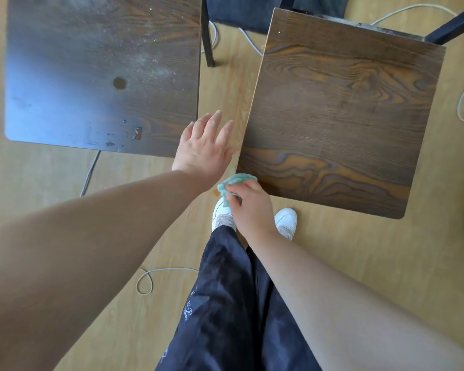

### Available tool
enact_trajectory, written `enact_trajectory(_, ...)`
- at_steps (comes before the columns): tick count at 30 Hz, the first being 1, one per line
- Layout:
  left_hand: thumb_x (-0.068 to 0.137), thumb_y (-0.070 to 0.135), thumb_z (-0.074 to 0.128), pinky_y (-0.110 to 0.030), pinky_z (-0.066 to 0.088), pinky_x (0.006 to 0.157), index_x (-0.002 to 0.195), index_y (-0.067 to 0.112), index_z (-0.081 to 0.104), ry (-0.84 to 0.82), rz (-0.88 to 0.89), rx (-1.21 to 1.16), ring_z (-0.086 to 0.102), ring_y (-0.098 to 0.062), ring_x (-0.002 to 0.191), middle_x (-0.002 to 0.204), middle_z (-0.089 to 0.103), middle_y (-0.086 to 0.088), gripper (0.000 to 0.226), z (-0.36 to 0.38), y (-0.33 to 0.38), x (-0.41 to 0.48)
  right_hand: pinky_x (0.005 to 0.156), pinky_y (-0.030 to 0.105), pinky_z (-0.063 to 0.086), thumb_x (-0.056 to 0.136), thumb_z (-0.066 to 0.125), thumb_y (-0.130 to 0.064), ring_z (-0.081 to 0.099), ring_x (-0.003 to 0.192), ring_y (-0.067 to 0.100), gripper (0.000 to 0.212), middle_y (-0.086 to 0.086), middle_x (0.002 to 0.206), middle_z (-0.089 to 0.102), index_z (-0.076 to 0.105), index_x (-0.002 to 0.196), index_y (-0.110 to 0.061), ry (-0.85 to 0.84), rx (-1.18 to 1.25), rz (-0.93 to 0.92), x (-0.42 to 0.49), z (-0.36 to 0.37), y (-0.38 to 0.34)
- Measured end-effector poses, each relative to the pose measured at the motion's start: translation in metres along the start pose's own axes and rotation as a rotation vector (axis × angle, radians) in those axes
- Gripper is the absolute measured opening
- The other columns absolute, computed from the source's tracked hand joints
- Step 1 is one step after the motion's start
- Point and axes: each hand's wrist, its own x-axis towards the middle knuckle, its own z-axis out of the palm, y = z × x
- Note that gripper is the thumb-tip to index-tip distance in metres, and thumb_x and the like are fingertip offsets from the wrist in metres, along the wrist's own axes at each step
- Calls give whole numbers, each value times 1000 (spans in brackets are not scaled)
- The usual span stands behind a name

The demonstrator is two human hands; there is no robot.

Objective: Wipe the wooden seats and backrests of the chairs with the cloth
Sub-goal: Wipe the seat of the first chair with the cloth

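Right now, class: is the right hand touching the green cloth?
Touching. The head view shows the right hand gripping the green cloth, its fingers curled round it.

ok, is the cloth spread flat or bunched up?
Bunched. The cloth is a small wad pinched in the right hand, by the near corner of the right chair seat.

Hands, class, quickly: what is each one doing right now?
Left hand: open, holding nothing.
Right hand: grips the green cloth.
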Motion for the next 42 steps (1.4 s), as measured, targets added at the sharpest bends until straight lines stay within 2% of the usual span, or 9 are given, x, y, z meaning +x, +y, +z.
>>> enact_trajectory(3, 102, 45, 35, -46, 22, 116, 151, 21, 22, 11, -12, -2, 20, -30, 144, 158, 21, -10, 56, -5, -3, 0, 79, 31, 51, 89, 59, -11, 62, 95, 24, 23, 5, 108, 65, 75, 106, -16, -63, -22, -43, -3, 0, -2)
enact_trajectory(9, 102, 47, 28, -46, 19, 118, 152, 24, 18, 4, -18, 7, 16, -28, 145, 160, 17, -8, 56, -23, 4, 5, 83, 3, 38, 85, 70, -9, 60, 93, 6, 17, -2, 102, 68, 76, 100, -13, 97, 73, 2, 1, -74, 8)
enact_trajectory(15, 101, 43, 31, -45, 21, 116, 151, 22, 24, 23, -14, -24, 18, -27, 145, 159, 21, -8, 55, -48, 29, 25, 73, 8, 48, 89, 65, -14, 62, 90, 16, 17, -3, 101, 61, 74, 104, -15, 418, 85, 341, 38, -184, 64)
enact_trajectory(18, 100, 42, 35, -46, 23, 115, 150, 21, 27, 30, -9, -20, 19, -28, 144, 158, 23, -8, 55, -52, 37, 38, 64, 23, 57, 89, 61, -18, 70, 77, 24, 20, 1, 100, 66, 73, 106, -20, 549, 173, 510, 66, -227, 94)
enact_trajectory(24, 100, 43, 33, -46, 22, 115, 151, 21, 24, 11, 16, 14, 16, -28, 141, 159, 20, -8, 57, -49, 49, 67, 43, 3, 41, 93, 56, -12, 61, 64, 19, 22, 2, 89, 66, 71, 110, -13, 678, 231, 619, 109, -268, 122)
enact_trajectory(26, 99, 44, 33, -46, 23, 115, 152, 21, 25, 2, 23, 21, 16, -28, 142, 159, 20, -7, 58, -47, 53, 76, 46, 7, 46, 93, 56, -13, 64, 66, 20, 22, 2, 88, 68, 71, 109, -15, 670, 257, 636, 121, -268, 127)
enact_trajectory(29, 99, 44, 33, -45, 22, 115, 152, 21, 24, -15, 31, 34, 15, -27, 143, 159, 20, -7, 58, -46, 58, 88, 67, 28, 59, 91, 58, -16, 69, 72, 21, 23, -2, 92, 70, 72, 110, -18, 658, 251, 656, 134, -261, 129)
enact_trajectory(32, 100, 44, 31, -44, 21, 116, 152, 22, 21, -24, 20, 28, 16, -28, 143, 159, 19, -7, 58, -45, 57, 96, 76, 39, 60, 88, 58, -22, 71, 80, 25, 25, -1, 99, 71, 73, 109, -21, 665, 271, 663, 145, -249, 131)
enact_trajectory(42, 100, 43, 31, -47, 23, 115, 151, 20, 26, -17, -35, 12, 20, -30, 142, 159, 21, -9, 57, -47, 27, 107, 90, 28, 55, 96, 59, -21, 61, 110, 19, 27, 2, 129, 58, 67, 121, -16, 515, 109, 447, 209, -196, 39)
